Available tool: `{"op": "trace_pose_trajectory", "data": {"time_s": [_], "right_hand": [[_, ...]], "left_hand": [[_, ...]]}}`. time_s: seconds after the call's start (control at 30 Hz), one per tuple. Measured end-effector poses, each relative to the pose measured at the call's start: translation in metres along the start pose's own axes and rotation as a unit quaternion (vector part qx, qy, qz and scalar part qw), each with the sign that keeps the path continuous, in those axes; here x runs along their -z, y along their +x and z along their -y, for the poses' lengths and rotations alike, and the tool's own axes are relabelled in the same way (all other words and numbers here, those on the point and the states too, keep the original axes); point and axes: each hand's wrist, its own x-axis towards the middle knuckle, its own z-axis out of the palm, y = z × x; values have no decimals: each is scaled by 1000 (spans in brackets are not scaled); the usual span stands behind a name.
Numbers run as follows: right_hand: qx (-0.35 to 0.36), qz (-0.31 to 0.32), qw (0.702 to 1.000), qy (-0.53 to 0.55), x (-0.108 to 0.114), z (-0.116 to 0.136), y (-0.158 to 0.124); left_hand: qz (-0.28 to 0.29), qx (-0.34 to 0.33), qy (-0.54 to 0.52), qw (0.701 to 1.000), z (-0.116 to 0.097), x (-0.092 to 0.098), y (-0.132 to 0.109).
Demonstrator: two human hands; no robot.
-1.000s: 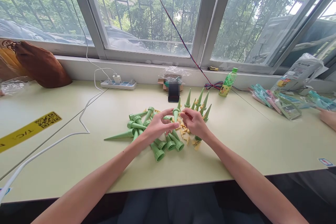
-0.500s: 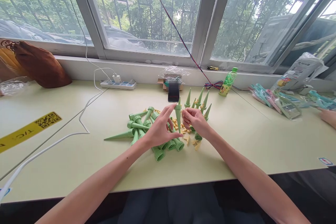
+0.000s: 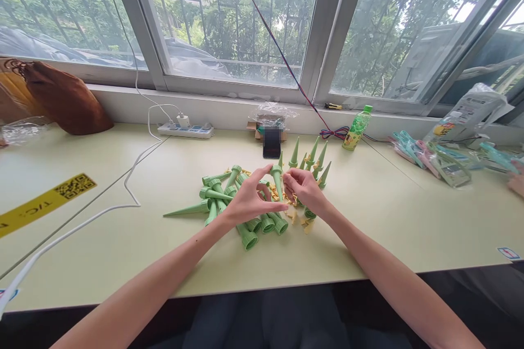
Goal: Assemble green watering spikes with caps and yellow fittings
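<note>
Grip of the left hand [image 3: 249,199] is curved wide, thumb and forefinger seeming to pin a green spike [image 3: 277,181] lengthwise, broad head up, tip down; the spike hung nearly plumb half a second ago and now slants, which seems to turn its collar towards the right hand [image 3: 305,191]. That grip is pinched narrow just beside the spike's head; whether it holds a small part I cannot tell. Everything here looks like moulded plastic: matt green tapered cones with ribbed collars, heaped as loose spikes [image 3: 248,239], some showing hollow, threaded mouths. Stubby yellow pieces [image 3: 291,215] lie scattered on the smooth, pale tabletop [image 3: 311,262]. Beyond the right hand, standing spikes [image 3: 295,154] point upward, some with yellow pieces at their collars.
</note>
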Motion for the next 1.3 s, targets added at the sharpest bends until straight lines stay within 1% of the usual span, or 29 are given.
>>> {"op": "trace_pose_trajectory", "data": {"time_s": [0.1,0.17,0.23,0.33,0.43,0.53,0.6,0.7,0.83,1.1,1.3], "right_hand": [[28,-20,996,-83,0,-1,-2],[38,-32,993,-103,0,-1,-2],[36,-34,994,-100,-1,1,-2],[20,-24,997,-64,-2,4,-1],[-10,-9,1000,27,-1,7,0],[-62,25,987,144,0,9,1],[-88,44,977,190,0,9,1],[-98,48,970,216,1,8,1],[-97,40,970,220,1,4,1],[-123,33,963,238,4,1,2],[-124,41,962,238,3,1,2]], "left_hand": [[4,56,-80,995,6,3,4],[4,67,-110,992,7,4,6],[7,64,-113,992,6,4,6],[21,38,-74,996,2,3,3],[26,-24,9,999,-1,0,0],[14,-96,104,990,-1,-1,-2],[9,-120,138,983,0,-2,-3],[7,-120,148,982,1,-2,-2],[7,-105,137,985,2,-2,-1],[40,-91,103,990,2,3,1],[25,-84,88,992,1,2,1]]}}
